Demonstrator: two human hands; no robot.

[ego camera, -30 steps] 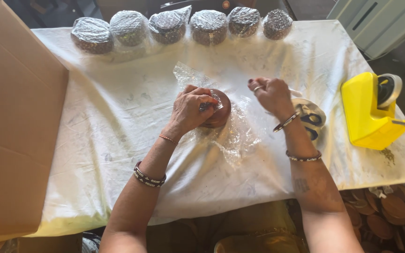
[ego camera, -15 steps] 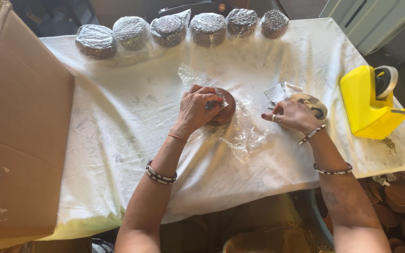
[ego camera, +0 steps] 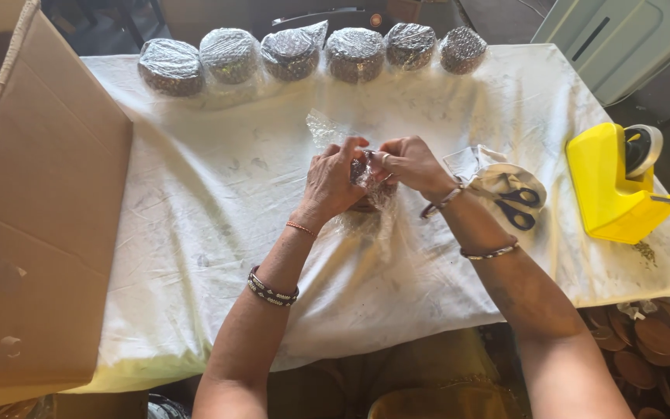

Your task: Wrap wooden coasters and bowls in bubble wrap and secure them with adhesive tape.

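Head view shows the left hand (ego camera: 333, 185) and the right hand (ego camera: 406, 161) meeting at mid-table, fingers pinched shut on the clear crinkled plastic wrap (ego camera: 372, 172) gathered over a round dark-brown disc (ego camera: 366, 203), which lies flat directly beneath both grips. On the stained white cloth (ego camera: 211, 194), black-handled scissors (ego camera: 515, 203) and a yellow tape dispenser (ego camera: 613, 186) sit right, six wrapped bundles (ego camera: 295, 54) line the far edge, and an open cardboard box (ego camera: 32, 225) stands left.

One head-worn camera looks steeply down from above the near edge of the cloth-covered tabletop (ego camera: 195, 202), facing its far edge, close enough that both forearms fill the lower frame
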